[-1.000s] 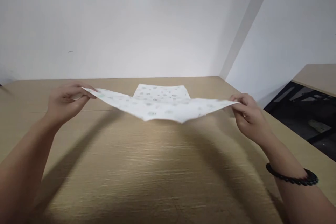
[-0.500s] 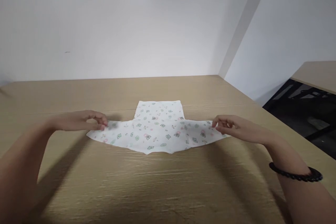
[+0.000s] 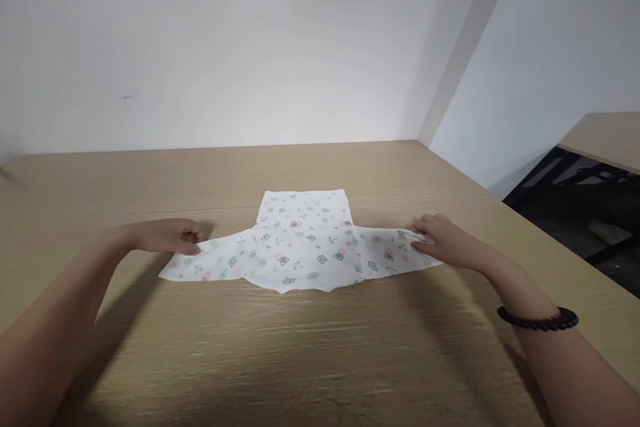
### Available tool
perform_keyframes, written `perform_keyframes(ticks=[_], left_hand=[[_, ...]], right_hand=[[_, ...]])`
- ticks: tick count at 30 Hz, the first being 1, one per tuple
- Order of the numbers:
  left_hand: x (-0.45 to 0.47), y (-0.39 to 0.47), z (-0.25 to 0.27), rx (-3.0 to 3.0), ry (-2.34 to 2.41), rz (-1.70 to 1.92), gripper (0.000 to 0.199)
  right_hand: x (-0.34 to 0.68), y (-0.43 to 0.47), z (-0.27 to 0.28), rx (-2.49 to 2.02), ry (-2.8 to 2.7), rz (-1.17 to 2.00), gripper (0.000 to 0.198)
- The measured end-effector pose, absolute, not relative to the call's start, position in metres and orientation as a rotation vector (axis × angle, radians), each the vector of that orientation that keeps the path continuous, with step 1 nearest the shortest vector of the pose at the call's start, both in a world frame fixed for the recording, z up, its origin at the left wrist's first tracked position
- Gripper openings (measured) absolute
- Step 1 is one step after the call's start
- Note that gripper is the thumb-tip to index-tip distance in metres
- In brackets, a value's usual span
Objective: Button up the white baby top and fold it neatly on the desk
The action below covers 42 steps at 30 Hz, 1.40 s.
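Tabletop (image 3: pixel 300 353), printed garment (image 3: pixel 303 247), fingers (image 3: pixel 189 249) at sleeves (image 3: pixel 220 263)

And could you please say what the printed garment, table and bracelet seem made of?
Printed garment: thin matte fabric, perhaps cotton, given its wavy hem. Table: wood or wood-look laminate, low sheen, with streaky grain. Bracelet: black, bumpy like beads; material unclear.

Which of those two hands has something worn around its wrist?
The right hand, at the right end of the white printed garment: a black bracelet circles that wrist, while the left hand has a bare wrist.
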State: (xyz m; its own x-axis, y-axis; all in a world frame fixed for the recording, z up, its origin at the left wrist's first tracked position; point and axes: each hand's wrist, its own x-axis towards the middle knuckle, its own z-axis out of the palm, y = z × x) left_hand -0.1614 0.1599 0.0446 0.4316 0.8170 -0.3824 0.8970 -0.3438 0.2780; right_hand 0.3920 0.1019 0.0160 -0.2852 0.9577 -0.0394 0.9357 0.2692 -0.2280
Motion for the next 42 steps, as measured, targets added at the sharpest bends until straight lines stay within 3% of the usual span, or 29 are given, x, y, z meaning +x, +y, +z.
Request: perform_keyframes(ticks=[5, 9, 13, 18, 21, 24, 26, 32, 36, 42], left_hand=[[-0.158, 0.148, 0.063, 1.981, 1.285, -0.235, 0.032], [-0.157, 0.143, 0.077, 1.858, 1.266, -0.08, 0.034], [-0.156, 0.144, 0.083, 1.772, 1.283, 0.084, 0.033], [-0.153, 0.145, 0.082, 1.708, 1.267, 0.263, 0.035], [-0.15, 0.145, 0.082, 1.668, 1.277, 0.335, 0.039], [-0.148, 0.146, 0.083, 1.646, 1.28, 0.378, 0.042], [-0.143, 0.146, 0.083, 1.636, 1.274, 0.429, 0.044], [-0.087, 0.122, 0.084, 1.633, 1.116, 0.751, 0.046], [-0.049, 0.091, 0.089, 1.782, 0.742, 0.596, 0.071], [-0.044, 0.089, 0.076, 2.05, 0.917, 0.537, 0.059]], right_hand=[[0.4, 0.092, 0.043, -1.9, -1.974, 0.73, 0.025], [0.407, 0.09, 0.052, -1.685, -1.47, 1.148, 0.029], [0.384, 0.084, 0.057, -1.467, -1.297, 1.106, 0.056], [0.314, 0.054, 0.062, -0.996, -1.697, 1.242, 0.098], [0.291, 0.046, 0.052, -1.013, -1.798, 1.159, 0.084], [0.287, 0.051, 0.032, -1.22, -1.984, 0.803, 0.051], [0.288, 0.055, 0.018, -1.31, -2.229, 0.575, 0.041], [0.288, 0.054, -0.004, -1.336, -2.584, 0.277, 0.044], [0.284, 0.056, 0.002, -1.4, -2.405, 0.177, 0.038], [0.273, 0.056, 0.001, -1.44, -2.193, 0.281, 0.034]])
